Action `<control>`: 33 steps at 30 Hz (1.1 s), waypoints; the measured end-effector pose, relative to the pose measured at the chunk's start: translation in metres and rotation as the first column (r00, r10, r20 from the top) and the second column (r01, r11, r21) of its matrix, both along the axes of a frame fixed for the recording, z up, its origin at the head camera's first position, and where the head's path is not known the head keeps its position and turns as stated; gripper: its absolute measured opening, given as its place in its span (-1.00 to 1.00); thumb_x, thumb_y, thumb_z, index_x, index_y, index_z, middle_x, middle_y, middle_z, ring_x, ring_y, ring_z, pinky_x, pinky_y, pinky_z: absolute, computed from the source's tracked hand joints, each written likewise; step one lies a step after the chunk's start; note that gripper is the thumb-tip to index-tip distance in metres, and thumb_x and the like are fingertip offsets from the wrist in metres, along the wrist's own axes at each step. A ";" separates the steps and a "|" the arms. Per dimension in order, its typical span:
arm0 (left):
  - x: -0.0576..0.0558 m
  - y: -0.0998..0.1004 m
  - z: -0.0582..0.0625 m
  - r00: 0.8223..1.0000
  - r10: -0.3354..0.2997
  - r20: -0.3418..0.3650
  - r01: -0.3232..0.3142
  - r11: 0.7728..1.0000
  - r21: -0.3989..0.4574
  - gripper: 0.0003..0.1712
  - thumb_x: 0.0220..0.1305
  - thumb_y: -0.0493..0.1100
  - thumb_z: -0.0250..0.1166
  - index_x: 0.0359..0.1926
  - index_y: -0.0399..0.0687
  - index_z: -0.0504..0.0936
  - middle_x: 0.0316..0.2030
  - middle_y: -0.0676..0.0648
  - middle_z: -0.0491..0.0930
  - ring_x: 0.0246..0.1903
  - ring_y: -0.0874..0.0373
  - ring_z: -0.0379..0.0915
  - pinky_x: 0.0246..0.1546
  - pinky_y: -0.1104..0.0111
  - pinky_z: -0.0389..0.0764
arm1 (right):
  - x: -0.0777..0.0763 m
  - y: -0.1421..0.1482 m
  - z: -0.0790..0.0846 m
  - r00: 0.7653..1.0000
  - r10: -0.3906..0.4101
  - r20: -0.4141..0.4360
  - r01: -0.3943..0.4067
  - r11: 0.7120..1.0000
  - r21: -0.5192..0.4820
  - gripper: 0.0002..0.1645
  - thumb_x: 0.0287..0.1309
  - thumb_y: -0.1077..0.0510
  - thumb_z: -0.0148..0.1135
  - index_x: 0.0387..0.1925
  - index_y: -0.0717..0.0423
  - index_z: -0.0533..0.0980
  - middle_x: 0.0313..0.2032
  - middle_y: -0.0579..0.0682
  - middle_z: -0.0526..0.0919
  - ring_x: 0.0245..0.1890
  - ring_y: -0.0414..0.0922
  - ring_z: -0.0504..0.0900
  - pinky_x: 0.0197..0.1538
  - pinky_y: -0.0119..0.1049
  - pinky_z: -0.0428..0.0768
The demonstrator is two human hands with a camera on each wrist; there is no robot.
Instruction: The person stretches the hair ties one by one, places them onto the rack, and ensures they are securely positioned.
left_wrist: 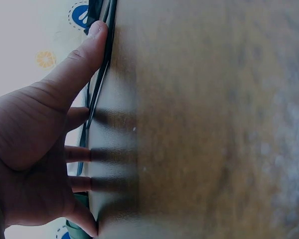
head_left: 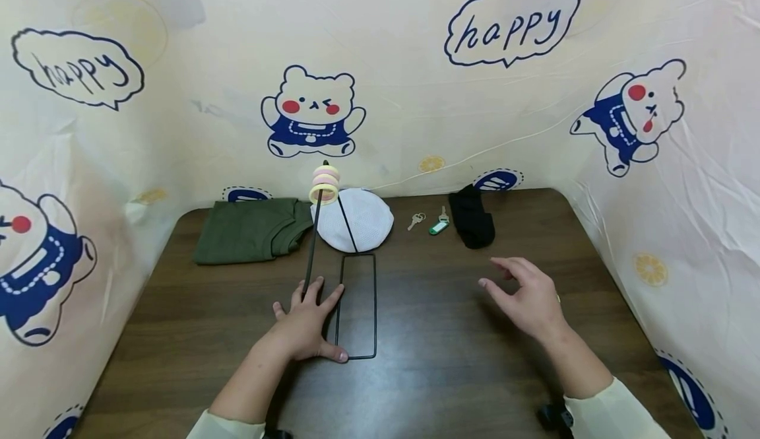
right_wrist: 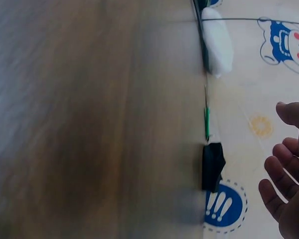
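A black wire stand (head_left: 375, 307) has a rectangular base lying on the brown table, with thin rods rising toward the back. Pale yellow and pink rings (head_left: 324, 185) are stacked near its upper end. My left hand (head_left: 304, 327) is spread over the left side of the base, thumb at the near corner, fingers straight and apart. In the left wrist view the thumb (left_wrist: 92, 47) lies against the black wire. To the right, my right hand (head_left: 528, 297) hovers above the table with relaxed fingers and holds nothing; it also appears at the edge of the right wrist view.
Along the back edge lie a folded dark green cloth item (head_left: 243, 231), a round white textured cloth item (head_left: 368, 218), a loose key (head_left: 416, 220), a key with a green tag (head_left: 439, 226) and a black sock-like item (head_left: 473, 218). A printed sheet (head_left: 404, 96) surrounds the table.
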State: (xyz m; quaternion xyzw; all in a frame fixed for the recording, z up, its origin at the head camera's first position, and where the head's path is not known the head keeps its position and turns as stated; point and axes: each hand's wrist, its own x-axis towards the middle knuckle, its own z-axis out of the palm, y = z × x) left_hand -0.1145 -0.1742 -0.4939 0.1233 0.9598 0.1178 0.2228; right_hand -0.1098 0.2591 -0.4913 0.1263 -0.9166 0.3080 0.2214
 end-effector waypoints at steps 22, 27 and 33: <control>-0.001 0.000 0.000 1.000 0.001 0.011 -0.001 1.000 -0.011 0.57 -0.39 0.61 0.56 0.66 0.36 0.05 0.63 -0.26 -0.16 0.56 -0.45 -0.40 0.13 -0.69 -0.16 | 0.011 0.063 -0.013 0.956 -0.016 0.293 -0.034 0.985 0.167 -0.36 0.19 -0.08 0.54 0.20 0.17 0.62 0.07 0.15 0.69 -0.07 0.09 0.68 -0.07 0.14 0.64; -0.001 0.000 0.000 1.000 0.000 0.008 0.000 1.000 -0.007 0.56 -0.38 0.60 0.56 0.66 0.35 0.05 0.63 -0.26 -0.16 0.56 -0.45 -0.41 0.13 -0.69 -0.16 | 0.011 0.079 -0.014 0.950 -0.030 0.311 -0.031 0.981 0.190 -0.33 0.15 -0.08 0.56 0.20 0.19 0.62 0.07 0.19 0.66 -0.08 0.14 0.68 -0.06 0.17 0.62; -0.001 0.000 -0.002 1.000 0.002 0.005 -0.002 1.000 -0.004 0.57 -0.40 0.61 0.56 0.66 0.37 0.05 0.63 -0.25 -0.17 0.56 -0.46 -0.40 0.13 -0.69 -0.17 | 0.010 0.098 -0.014 0.930 -0.033 0.366 -0.056 0.971 0.230 -0.25 0.07 -0.08 0.61 0.20 0.24 0.61 0.07 0.27 0.60 0.07 0.30 0.56 0.08 0.29 0.49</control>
